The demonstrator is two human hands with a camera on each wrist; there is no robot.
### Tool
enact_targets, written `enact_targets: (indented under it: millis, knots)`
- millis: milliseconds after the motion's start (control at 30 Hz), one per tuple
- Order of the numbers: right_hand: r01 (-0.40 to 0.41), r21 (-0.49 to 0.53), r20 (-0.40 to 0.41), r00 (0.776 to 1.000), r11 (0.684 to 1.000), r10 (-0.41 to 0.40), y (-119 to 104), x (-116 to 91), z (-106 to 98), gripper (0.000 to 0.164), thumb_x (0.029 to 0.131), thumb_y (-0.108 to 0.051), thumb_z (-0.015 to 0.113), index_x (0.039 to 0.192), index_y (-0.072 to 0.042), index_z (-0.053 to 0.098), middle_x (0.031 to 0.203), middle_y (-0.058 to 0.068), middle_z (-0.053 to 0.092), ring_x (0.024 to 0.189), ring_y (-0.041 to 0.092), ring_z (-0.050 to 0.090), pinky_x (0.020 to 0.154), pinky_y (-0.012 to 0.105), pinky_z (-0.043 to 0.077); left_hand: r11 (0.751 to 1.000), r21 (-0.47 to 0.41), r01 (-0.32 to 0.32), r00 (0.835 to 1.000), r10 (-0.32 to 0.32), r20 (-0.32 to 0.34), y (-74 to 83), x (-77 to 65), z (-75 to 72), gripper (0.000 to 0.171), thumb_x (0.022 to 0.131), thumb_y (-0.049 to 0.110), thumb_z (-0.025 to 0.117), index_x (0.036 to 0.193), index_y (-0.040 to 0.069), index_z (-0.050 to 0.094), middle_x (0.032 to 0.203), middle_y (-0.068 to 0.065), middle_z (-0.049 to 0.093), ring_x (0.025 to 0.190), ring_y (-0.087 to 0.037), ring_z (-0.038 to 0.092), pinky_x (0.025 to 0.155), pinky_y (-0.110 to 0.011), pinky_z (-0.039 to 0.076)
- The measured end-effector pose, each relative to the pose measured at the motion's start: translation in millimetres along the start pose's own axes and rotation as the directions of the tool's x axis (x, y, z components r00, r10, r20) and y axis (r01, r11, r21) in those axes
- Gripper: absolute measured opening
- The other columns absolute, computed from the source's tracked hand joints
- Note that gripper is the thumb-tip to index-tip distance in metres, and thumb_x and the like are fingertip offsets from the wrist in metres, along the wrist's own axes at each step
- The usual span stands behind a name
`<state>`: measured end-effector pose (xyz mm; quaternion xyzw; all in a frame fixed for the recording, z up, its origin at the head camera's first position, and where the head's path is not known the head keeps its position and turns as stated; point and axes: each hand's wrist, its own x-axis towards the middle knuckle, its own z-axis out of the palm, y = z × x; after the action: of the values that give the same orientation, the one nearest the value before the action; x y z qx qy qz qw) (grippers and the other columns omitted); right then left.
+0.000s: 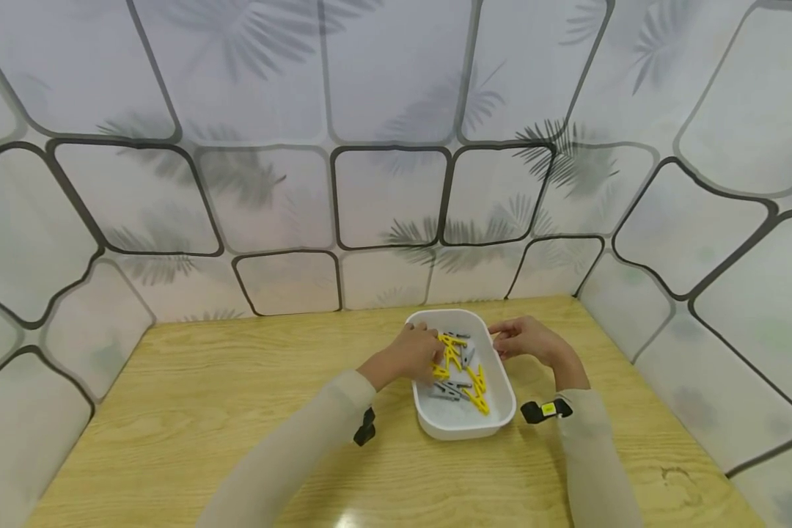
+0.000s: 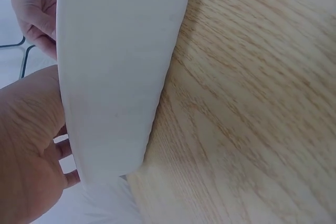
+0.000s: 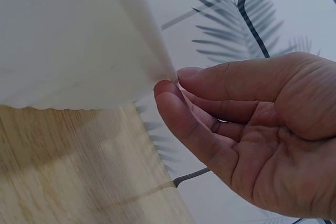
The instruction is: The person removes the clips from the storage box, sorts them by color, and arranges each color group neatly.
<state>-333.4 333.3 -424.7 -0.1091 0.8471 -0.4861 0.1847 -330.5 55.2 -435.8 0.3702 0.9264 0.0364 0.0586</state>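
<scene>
A white plastic tray (image 1: pixel 501 396) holds several yellow clothespins (image 1: pixel 477 400) and grey clothespins (image 1: pixel 455 389). My left hand (image 1: pixel 412 353) reaches over the tray's left rim, fingers bent down among the clothespins at that side. Its fingertips are hidden, and I cannot tell whether they grip a clothespin. In the left wrist view the tray's outer wall (image 2: pixel 115 77) covers much of this hand (image 2: pixel 26 140). At the tray's right side, my right hand (image 1: pixel 531 343) touches the outer wall with its fingertips. Thumb and forefinger of the right hand (image 3: pixel 262 124) come close together at the tray's far corner.
The tray stands on a wood-grain table (image 1: pixel 237 396) toward its back right. Pale patterned curtains (image 1: pixel 389 198) rise behind the table and along both sides. Each wrist wears a dark strap, the right one (image 1: pixel 546 411) with a yellow mark.
</scene>
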Motion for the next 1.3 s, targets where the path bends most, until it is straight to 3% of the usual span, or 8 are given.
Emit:
enact_targets:
  millis: [133, 267, 367, 500, 600, 767, 1033, 1300]
  knots:
    - [0.003, 0.000, -0.007, 1.000, 1.000, -0.003, -1.2, 0.8, -1.2, 0.048, 0.098, -0.004, 0.062, 0.140, 0.016, 0.050, 0.103, 0.015, 0.071, 0.083, 0.012, 0.071, 0.085, 0.043, 0.061, 0.999, 0.020, -0.049, 0.994, 0.051, -0.098, -4.0, -2.8, 0.7, 0.027, 0.079, 0.038, 0.086, 0.097, 0.027, 0.068, 0.101, 0.007, 0.057, 0.094, -0.014, 0.043, 0.104, -0.046, 0.041]
    - [-0.002, 0.015, -0.001, 1.000, 1.000, 0.002, -0.6, 0.7, -0.9, 0.048, 0.098, -0.004, 0.062, 0.139, 0.017, 0.050, 0.100, 0.012, 0.072, 0.083, 0.012, 0.071, 0.083, 0.039, 0.061, 0.992, 0.053, -0.116, 0.967, 0.125, -0.224, -7.4, -6.5, 3.8, 0.026, 0.081, 0.037, 0.082, 0.099, 0.026, 0.066, 0.099, 0.007, 0.055, 0.093, -0.013, 0.043, 0.104, -0.046, 0.042]
    - [-0.001, 0.022, 0.010, 1.000, 1.000, 0.001, 0.9, 0.9, 0.3, 0.048, 0.097, -0.003, 0.062, 0.139, 0.017, 0.050, 0.099, 0.010, 0.072, 0.083, 0.012, 0.070, 0.082, 0.038, 0.061, 0.984, 0.056, -0.170, 0.925, 0.179, -0.335, -8.5, -10.4, 5.7, 0.021, 0.082, 0.030, 0.078, 0.098, 0.022, 0.066, 0.096, 0.004, 0.054, 0.093, -0.015, 0.044, 0.100, -0.044, 0.043]
    - [0.003, 0.016, 0.011, 1.000, 1.000, -0.003, 3.0, 2.1, 1.5, 0.049, 0.097, -0.004, 0.063, 0.139, 0.017, 0.050, 0.099, 0.011, 0.072, 0.082, 0.012, 0.071, 0.082, 0.040, 0.061, 0.975, 0.028, -0.220, 0.855, 0.207, -0.475, -8.1, -17.3, 5.3, 0.020, 0.080, 0.022, 0.076, 0.096, 0.018, 0.065, 0.095, 0.002, 0.056, 0.090, -0.018, 0.045, 0.095, -0.044, 0.043]
    - [-0.002, 0.005, 0.008, 1.000, 1.000, 0.002, 3.6, 2.8, 2.0, 0.050, 0.097, -0.006, 0.064, 0.140, 0.016, 0.050, 0.100, 0.012, 0.072, 0.083, 0.013, 0.071, 0.083, 0.040, 0.061, 0.972, -0.008, -0.234, 0.807, 0.190, -0.560, -8.2, -24.2, 3.8, 0.021, 0.078, 0.018, 0.078, 0.094, 0.016, 0.064, 0.094, 0.000, 0.060, 0.089, -0.018, 0.047, 0.094, -0.046, 0.045]
    - [-0.036, 0.005, -0.004, 0.999, 0.999, 0.036, 4.3, 2.5, 1.5, 0.051, 0.098, -0.010, 0.065, 0.142, 0.011, 0.051, 0.101, 0.012, 0.072, 0.085, 0.016, 0.071, 0.081, 0.039, 0.061, 0.970, -0.089, -0.227, 0.749, 0.115, -0.653, -14.5, -39.5, 1.6, 0.024, 0.076, 0.015, 0.080, 0.094, 0.012, 0.064, 0.092, -0.003, 0.062, 0.089, -0.019, 0.050, 0.093, -0.045, 0.044]
    - [-0.066, 0.009, 0.039, 0.997, 0.998, 0.066, 1.8, 3.7, 0.7, 0.052, 0.097, -0.010, 0.065, 0.143, 0.010, 0.050, 0.096, 0.005, 0.072, 0.084, 0.015, 0.070, 0.081, 0.038, 0.061, 0.973, -0.161, -0.166, 0.655, -0.013, -0.755, -39.4, -67.9, 4.2, 0.024, 0.073, 0.013, 0.080, 0.092, 0.013, 0.065, 0.090, -0.001, 0.064, 0.089, -0.021, 0.055, 0.087, -0.044, 0.045]
    - [-0.034, 0.016, 0.058, 0.998, 0.999, 0.033, 2.9, 1.8, 1.5, 0.051, 0.098, -0.007, 0.063, 0.142, 0.013, 0.048, 0.096, 0.007, 0.072, 0.084, 0.014, 0.070, 0.079, 0.036, 0.061, 0.973, -0.208, -0.101, 0.539, -0.122, -0.833, -62.5, -94.4, 3.9, 0.027, 0.070, 0.010, 0.082, 0.092, 0.009, 0.067, 0.087, -0.004, 0.064, 0.083, -0.022, 0.053, 0.084, -0.045, 0.044]
